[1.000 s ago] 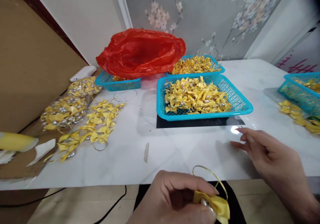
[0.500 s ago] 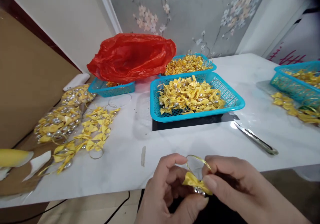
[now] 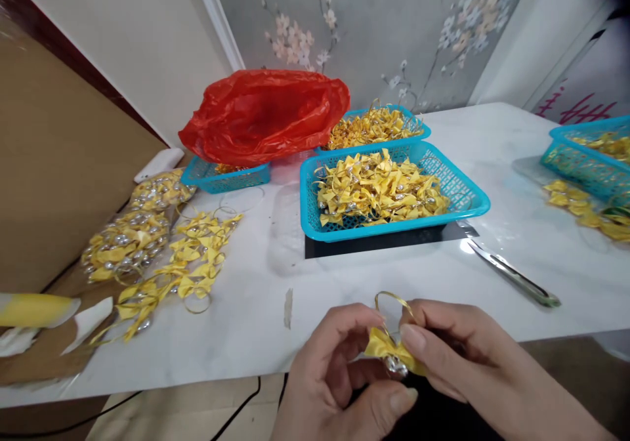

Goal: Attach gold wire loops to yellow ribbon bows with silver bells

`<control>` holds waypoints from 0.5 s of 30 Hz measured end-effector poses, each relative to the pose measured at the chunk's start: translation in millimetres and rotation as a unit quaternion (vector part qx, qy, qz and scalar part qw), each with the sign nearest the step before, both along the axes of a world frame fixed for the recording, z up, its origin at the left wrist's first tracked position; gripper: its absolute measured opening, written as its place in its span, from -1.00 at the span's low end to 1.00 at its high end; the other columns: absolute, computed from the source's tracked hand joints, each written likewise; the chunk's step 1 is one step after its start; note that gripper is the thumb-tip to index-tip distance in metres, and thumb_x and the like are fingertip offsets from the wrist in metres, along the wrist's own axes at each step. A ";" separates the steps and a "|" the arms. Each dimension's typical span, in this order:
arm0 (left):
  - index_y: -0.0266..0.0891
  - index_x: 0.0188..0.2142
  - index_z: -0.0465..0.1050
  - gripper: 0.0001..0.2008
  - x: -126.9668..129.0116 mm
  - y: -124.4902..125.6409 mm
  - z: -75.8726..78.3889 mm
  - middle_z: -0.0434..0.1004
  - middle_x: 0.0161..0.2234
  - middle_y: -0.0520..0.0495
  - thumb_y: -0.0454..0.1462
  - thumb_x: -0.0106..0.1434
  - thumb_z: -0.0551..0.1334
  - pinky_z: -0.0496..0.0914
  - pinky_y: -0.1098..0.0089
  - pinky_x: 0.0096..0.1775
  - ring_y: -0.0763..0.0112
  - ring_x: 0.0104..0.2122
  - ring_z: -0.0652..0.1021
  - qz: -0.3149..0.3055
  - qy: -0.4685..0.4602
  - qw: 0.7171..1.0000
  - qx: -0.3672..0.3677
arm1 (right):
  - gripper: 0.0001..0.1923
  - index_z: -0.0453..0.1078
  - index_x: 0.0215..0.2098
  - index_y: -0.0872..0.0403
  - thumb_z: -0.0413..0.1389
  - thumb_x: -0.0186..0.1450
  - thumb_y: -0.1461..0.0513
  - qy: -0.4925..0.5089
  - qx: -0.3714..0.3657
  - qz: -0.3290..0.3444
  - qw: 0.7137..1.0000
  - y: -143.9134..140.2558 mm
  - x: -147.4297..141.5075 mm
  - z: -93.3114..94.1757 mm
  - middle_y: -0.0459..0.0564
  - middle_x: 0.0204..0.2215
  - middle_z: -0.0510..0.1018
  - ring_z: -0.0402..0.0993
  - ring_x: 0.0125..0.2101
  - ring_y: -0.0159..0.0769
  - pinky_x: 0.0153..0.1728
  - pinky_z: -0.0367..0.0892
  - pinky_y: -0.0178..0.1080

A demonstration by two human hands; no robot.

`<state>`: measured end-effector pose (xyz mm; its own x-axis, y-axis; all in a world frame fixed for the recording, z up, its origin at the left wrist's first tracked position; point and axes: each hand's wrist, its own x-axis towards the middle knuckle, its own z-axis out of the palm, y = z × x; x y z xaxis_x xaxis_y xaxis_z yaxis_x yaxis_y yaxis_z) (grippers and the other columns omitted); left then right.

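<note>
— Since both hands meet just off the table's (image 3: pixel 443 283) near edge, who has the yellow bow (image 3: pixel 384 347)?

— Both: left hand (image 3: pixel 339 375) and right hand (image 3: pixel 457 356) pinch it between thumb and fingertips, gold loop up (probably so the bead shows).

— And the scissors (image 3: pixel 512 274)?

— Lying by the near-right edge, beside the blue basket (image 3: pixel 472 199) of bows, within reach.

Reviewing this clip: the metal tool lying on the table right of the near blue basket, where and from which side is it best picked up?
Probably at the near, thicker end of the metal tool, coming from above with the right hand. It lies flat on the white table, clear of the blue basket, its thin tip pointing toward the basket.
</note>
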<state>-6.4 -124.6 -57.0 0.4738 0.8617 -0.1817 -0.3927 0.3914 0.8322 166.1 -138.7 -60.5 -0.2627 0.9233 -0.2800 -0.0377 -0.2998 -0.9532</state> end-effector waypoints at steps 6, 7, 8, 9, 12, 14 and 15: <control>-0.17 -0.27 0.64 -0.87 1.3 1.2 4.3 0.57 -0.33 0.00 -0.33 0.15 0.45 0.43 0.55 -0.25 0.47 -0.30 0.53 0.016 0.065 0.997 0.025 | -0.52 0.23 -0.46 0.08 0.03 0.40 -0.10 0.001 0.015 -0.001 1.000 1.3 -0.5 -4.1 -0.20 -0.54 0.11 0.00 -0.51 -0.44 -0.54 -0.02 -0.35; -0.16 -0.27 0.64 -0.86 1.0 1.0 4.7 0.58 -0.33 0.00 -0.33 0.14 0.46 0.43 0.56 -0.25 0.48 -0.31 0.53 0.016 0.062 0.998 0.012 | -0.52 0.23 -0.46 0.08 0.03 0.41 -0.10 0.001 0.019 0.001 1.000 1.6 -0.3 -4.0 -0.20 -0.54 0.10 0.00 -0.51 -0.44 -0.54 -0.02 -0.36; -0.16 -0.27 0.63 -0.85 0.7 0.5 4.9 0.59 -0.33 0.00 -0.32 0.13 0.47 0.43 0.56 -0.26 0.48 -0.31 0.54 0.014 0.056 0.998 -0.004 | -0.52 0.22 -0.47 0.08 0.03 0.41 -0.09 -0.002 0.021 0.002 1.000 1.8 -0.1 -4.0 -0.20 -0.55 0.10 -0.01 -0.52 -0.44 -0.55 -0.03 -0.36; -0.15 -0.25 0.63 -0.82 0.3 -0.1 4.9 0.61 -0.33 0.01 -0.32 0.12 0.48 0.43 0.56 -0.27 0.49 -0.32 0.55 0.011 0.048 0.999 -0.022 | -0.53 0.22 -0.47 0.08 0.03 0.41 -0.09 -0.005 0.023 0.003 1.000 1.8 0.2 -3.9 -0.20 -0.55 0.10 -0.01 -0.53 -0.45 -0.56 -0.04 -0.36; -0.06 -0.14 0.61 -0.64 -0.6 -2.1 3.9 0.65 -0.25 0.01 -0.35 0.05 0.51 0.44 0.56 -0.30 0.49 -0.33 0.59 0.002 0.022 0.998 -0.064 | -0.52 0.24 -0.46 0.08 0.03 0.41 -0.10 -0.009 0.025 -0.002 1.000 1.0 0.7 -4.7 -0.19 -0.54 0.13 -0.03 -0.54 -0.46 -0.60 -0.08 -0.36; -0.01 -0.08 0.59 -0.53 -0.7 -2.7 2.1 0.65 -0.19 0.02 -0.38 0.01 0.53 0.47 0.53 -0.27 0.46 -0.28 0.60 0.011 0.018 0.998 -0.056 | -0.52 0.25 -0.45 0.08 0.03 0.40 -0.12 -0.003 0.021 -0.004 1.000 0.4 0.8 -6.2 -0.20 -0.55 0.12 -0.07 -0.57 -0.47 -0.64 -0.13 -0.36; 0.01 -0.07 0.59 -0.50 -0.7 -2.6 1.0 0.64 -0.16 0.02 -0.38 0.00 0.54 0.48 0.51 -0.25 0.46 -0.27 0.60 0.016 0.020 0.999 -0.047 | -0.51 0.25 -0.45 0.08 0.04 0.39 -0.13 0.001 0.017 -0.003 1.000 0.1 0.8 -7.0 -0.21 -0.57 0.10 -0.10 -0.59 -0.49 -0.65 -0.16 -0.36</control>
<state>-7.1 -127.2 -55.9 0.4376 0.8541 -0.2810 -0.3727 0.4567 0.8078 166.9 -138.5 -67.4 -0.2577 0.9338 -0.2483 -0.0415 -0.2675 -0.9627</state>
